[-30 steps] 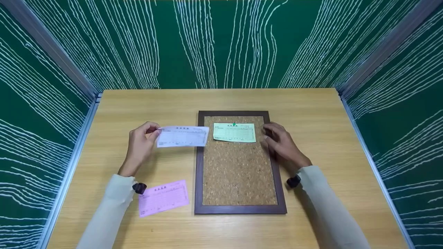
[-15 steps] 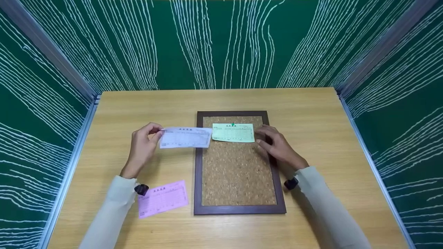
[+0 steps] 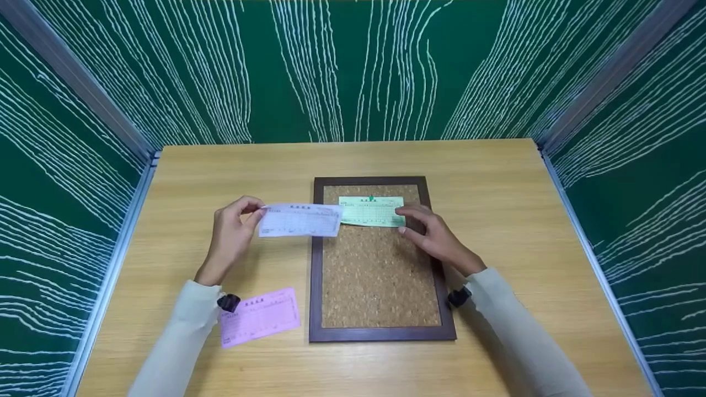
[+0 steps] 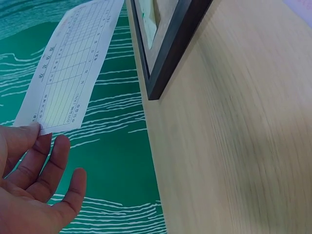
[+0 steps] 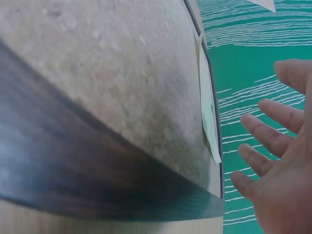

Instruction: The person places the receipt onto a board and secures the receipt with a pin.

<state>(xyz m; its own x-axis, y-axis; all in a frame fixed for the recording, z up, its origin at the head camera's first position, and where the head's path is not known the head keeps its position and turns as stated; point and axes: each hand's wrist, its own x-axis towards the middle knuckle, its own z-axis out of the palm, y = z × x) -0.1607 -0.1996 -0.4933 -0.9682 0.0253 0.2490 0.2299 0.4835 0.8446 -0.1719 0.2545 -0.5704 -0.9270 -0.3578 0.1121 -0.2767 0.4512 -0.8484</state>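
My left hand (image 3: 231,234) pinches a white printed slip (image 3: 300,221) by its upper left corner. The slip's right end overlaps the left frame of the corkboard (image 3: 380,281) in the head view. Near the board's top, a green slip (image 3: 367,212) hangs from a green pushpin (image 3: 371,198). Over that slip's right end hovers my right hand (image 3: 438,240), its fingers parted and holding nothing. In the right wrist view those fingers (image 5: 270,134) are spread above the board, thumb and fingertips apart. The left wrist view shows thumb and finger on the white slip (image 4: 73,68), other fingers loose.
A pink slip (image 3: 262,317) lies on the wooden table (image 3: 193,176) left of the board, partly behind the left wrist's black camera (image 3: 228,302). Green walls (image 3: 386,71) with white wavy lines close in the back and both sides.
My left hand has carried the white slip a little to the right. My right hand has moved left from the board's right edge to over the green slip.
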